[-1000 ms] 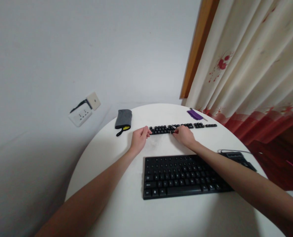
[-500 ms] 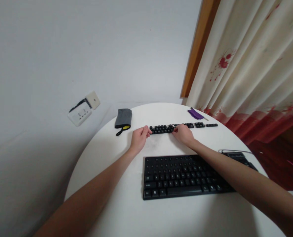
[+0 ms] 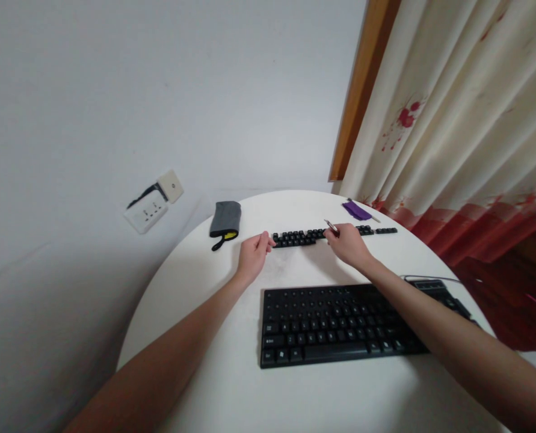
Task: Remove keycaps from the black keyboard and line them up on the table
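Note:
Loose black keycaps (image 3: 295, 239) lie in close rows across the far half of the white round table (image 3: 195, 282). At the left end of these rows is my left hand (image 3: 252, 255), its fingers curled and pressed together. Whether anything small sits in them is hidden. My right hand (image 3: 348, 245) is closed around a slim silver pen-like tool (image 3: 331, 226), which points up and to the left. This hand hovers at the middle of the keycap rows and hides some of them. Nearer to me lies a black keyboard (image 3: 337, 350), partly under my right forearm.
A grey cloth pouch (image 3: 226, 218) with a yellow lining and black loop lies at the back left. At the back right is a purple cloth item (image 3: 357, 210). The keyboard's cable (image 3: 434, 278) runs off the right side. A wall with sockets (image 3: 145, 208) borders the left.
My right hand has moved right and slightly up from the keycaps with the silver tool, uncovering keycaps in the middle. My left hand has hardly moved.

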Tool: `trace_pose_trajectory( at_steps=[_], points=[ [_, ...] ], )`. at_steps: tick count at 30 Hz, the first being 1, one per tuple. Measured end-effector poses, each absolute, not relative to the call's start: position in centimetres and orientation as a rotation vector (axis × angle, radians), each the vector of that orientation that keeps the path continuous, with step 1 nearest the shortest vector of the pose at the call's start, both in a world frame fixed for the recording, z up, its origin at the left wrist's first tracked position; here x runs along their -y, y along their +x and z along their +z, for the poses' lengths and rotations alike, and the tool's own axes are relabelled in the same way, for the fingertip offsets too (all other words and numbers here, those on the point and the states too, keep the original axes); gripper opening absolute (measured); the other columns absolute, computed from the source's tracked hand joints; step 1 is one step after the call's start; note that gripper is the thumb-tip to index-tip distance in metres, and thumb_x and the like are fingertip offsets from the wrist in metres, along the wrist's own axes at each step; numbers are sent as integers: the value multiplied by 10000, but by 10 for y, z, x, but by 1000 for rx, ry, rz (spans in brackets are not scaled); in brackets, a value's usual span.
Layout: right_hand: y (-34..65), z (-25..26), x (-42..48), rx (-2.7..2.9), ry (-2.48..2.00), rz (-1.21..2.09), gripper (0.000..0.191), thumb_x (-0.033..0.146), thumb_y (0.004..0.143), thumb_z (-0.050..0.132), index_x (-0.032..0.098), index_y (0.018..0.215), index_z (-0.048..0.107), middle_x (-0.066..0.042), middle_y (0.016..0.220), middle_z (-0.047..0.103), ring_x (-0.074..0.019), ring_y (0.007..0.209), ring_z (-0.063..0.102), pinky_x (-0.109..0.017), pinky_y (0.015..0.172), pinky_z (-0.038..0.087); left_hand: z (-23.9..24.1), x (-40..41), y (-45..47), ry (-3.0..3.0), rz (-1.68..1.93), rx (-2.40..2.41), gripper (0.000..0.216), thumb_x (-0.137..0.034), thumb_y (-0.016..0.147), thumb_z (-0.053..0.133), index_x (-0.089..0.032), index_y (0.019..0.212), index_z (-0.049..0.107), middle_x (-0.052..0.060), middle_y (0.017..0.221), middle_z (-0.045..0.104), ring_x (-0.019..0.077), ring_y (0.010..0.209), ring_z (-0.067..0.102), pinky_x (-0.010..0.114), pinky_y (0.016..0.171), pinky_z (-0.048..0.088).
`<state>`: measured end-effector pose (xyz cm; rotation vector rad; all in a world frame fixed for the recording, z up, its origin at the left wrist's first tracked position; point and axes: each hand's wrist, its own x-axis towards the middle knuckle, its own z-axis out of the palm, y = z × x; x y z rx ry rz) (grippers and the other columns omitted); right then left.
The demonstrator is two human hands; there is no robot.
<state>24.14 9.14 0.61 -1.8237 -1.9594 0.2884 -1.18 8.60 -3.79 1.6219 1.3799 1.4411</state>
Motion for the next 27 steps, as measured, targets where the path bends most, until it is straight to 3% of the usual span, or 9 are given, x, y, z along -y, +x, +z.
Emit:
trace_pose_trajectory(
  at_steps=[5, 10, 15, 19, 24, 27],
  points=[
    [237, 0, -75, 2244, -1680, 372, 302, 224, 934, 463, 152, 922, 756, -111, 868, 755, -207, 795, 685, -253, 692, 433, -43, -85, -11, 1900, 1141, -1507, 509, -493, 943, 440, -152, 795, 788, -31, 426, 467, 137, 434, 414, 261, 496, 255],
    [228, -10, -70, 2417, -1675, 335, 324, 230, 950, 467, 216, 1128, 737, -127, 1047, 754, -255, 959, 696, -284, 785, 455, -43, -80, -10, 2093, 871, -1491, 441, -479, 908, 510, -177, 777, 803, 9, 497, 607, 151, 481, 477, 264, 512, 245],
    [224, -15, -74, 2493, -1717, 270, 375, 259, 983, 425, 258, 1258, 679, -122, 1169, 723, -263, 1047, 680, -310, 861, 464, -39, -78, -11, 2165, 703, -1532, 490, -489, 929, 465, -164, 764, 792, 59, 628, 707, 158, 537, 520, 269, 543, 269],
    [222, -15, -74, 2476, -1724, 274, 366, 235, 964, 441, 252, 1232, 690, -124, 1143, 730, -271, 1029, 681, -314, 841, 460, -38, -77, -11, 2155, 660, -1541, 501, -479, 940, 444, -161, 767, 790, 69, 649, 717, 166, 564, 538, 270, 553, 278],
    [227, -4, -68, 2328, -1569, 426, 318, 253, 958, 424, 164, 934, 728, -115, 898, 739, -236, 843, 669, -299, 752, 440, -35, -75, -11, 2176, 672, -1509, 465, -455, 941, 458, -164, 793, 789, 55, 651, 711, 166, 574, 550, 270, 572, 286],
    [235, 6, -56, 2085, -1383, 635, 374, 315, 992, 355, 148, 917, 681, -78, 829, 696, -196, 770, 625, -288, 731, 441, -35, -75, -11, 2179, 673, -1510, 466, -462, 943, 459, -163, 789, 783, 47, 641, 704, 162, 566, 540, 266, 566, 282]
  ],
)
